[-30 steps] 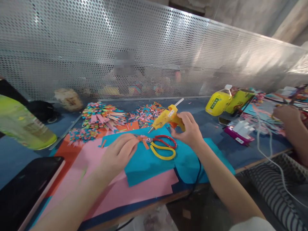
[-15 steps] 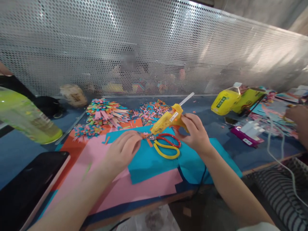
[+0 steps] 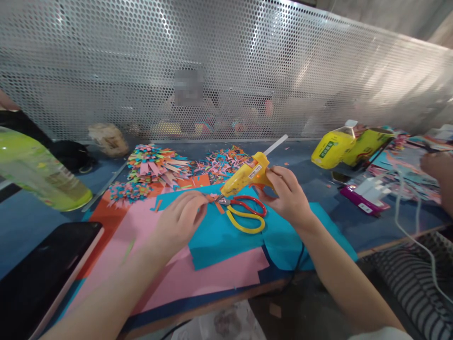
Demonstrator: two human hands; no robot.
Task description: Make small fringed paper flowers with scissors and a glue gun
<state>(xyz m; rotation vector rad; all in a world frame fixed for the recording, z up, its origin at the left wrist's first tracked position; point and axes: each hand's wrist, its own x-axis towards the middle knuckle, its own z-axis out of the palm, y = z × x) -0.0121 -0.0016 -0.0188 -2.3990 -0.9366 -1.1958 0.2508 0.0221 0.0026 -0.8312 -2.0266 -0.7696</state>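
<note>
Yellow hot-glue gun (image 3: 244, 177) angled at orange paper strip (image 3: 220, 207)

I see the right hand (image 3: 286, 194) wrapped round the gun's handle—nozzle down, at the strip pinched in the left hand (image 3: 181, 215). Below: turquoise paper (image 3: 226, 243), blue tabletop (image 3: 299, 156); behind—a perforated metal screen (image 3: 226, 52).

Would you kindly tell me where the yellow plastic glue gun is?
Just right of the head view's centre, the right hand holds the glue gun beyond the red-and-yellow-handled scissors.

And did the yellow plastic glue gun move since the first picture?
Yes: the glue gun dipped, nose moving down and leftward against the metal scissors with red and yellow handles.
</note>
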